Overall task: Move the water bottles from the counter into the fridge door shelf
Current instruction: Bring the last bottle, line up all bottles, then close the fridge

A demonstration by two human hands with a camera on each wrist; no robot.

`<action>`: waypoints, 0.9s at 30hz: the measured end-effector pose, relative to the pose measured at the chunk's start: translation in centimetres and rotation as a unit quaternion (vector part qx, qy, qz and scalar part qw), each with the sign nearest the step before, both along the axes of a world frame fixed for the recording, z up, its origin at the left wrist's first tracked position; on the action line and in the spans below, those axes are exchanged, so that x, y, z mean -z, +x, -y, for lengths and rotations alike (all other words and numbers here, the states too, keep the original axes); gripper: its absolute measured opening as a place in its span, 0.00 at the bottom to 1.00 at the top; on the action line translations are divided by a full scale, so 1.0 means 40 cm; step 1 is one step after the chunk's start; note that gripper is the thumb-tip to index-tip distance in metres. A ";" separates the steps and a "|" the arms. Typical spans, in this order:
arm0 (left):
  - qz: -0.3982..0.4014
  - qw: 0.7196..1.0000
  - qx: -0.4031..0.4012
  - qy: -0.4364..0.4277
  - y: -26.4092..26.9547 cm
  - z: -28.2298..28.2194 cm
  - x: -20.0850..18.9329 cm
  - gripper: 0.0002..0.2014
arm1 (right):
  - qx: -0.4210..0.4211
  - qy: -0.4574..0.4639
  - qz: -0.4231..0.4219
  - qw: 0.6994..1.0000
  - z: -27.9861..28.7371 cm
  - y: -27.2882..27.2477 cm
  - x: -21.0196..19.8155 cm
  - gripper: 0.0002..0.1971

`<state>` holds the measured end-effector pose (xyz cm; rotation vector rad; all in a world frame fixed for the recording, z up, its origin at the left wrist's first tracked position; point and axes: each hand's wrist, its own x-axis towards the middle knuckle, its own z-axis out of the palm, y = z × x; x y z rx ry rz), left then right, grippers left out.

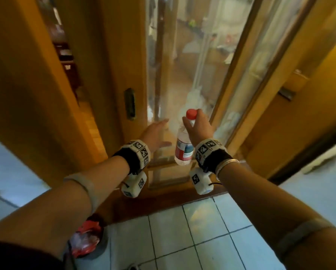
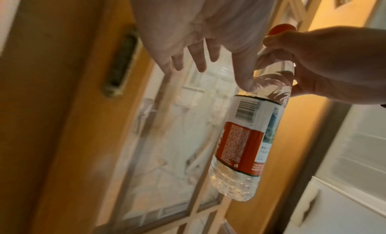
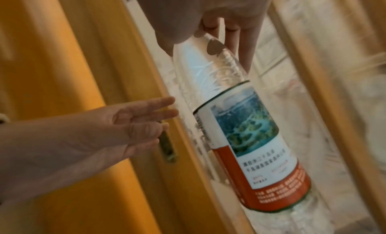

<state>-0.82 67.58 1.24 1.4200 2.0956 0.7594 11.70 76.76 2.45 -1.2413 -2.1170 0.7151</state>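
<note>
A clear water bottle [image 1: 183,149] with a red cap and a red-and-white label hangs in the air in front of a wooden sliding door [image 1: 112,75]. My right hand [image 1: 197,126] pinches the bottle [image 2: 248,138] by its neck, just under the cap. The bottle's label [image 3: 250,141] shows a landscape picture. My left hand [image 1: 157,133] is stretched out with straight fingers, just left of the bottle and close to the door's glass pane. The left hand [image 3: 133,122] holds nothing. No fridge or counter is in view.
The door has a recessed metal handle [image 1: 130,104] and a frosted glass pane [image 1: 192,65]. Pale floor tiles [image 1: 182,240] lie below. A red plastic bag [image 1: 85,238] sits on the floor at lower left. A white cabinet [image 2: 344,179] stands to the right.
</note>
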 end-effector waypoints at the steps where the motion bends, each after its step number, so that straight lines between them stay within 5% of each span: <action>1: -0.009 1.000 0.022 -0.002 0.023 -0.043 0.004 0.43 | 0.023 0.000 0.002 1.000 -0.028 0.037 0.000 0.18; 8: -0.034 0.980 0.193 0.021 0.185 -0.302 0.003 0.40 | 0.175 0.003 -0.014 0.984 -0.170 0.266 -0.009 0.13; 16: -0.046 0.929 0.367 0.029 0.389 -0.537 -0.003 0.41 | 0.358 0.015 -0.022 0.933 -0.261 0.480 -0.036 0.16; 27: -0.024 0.856 0.513 0.054 0.849 -0.718 -0.016 0.38 | 0.508 0.024 -0.007 0.861 -0.295 0.878 -0.076 0.20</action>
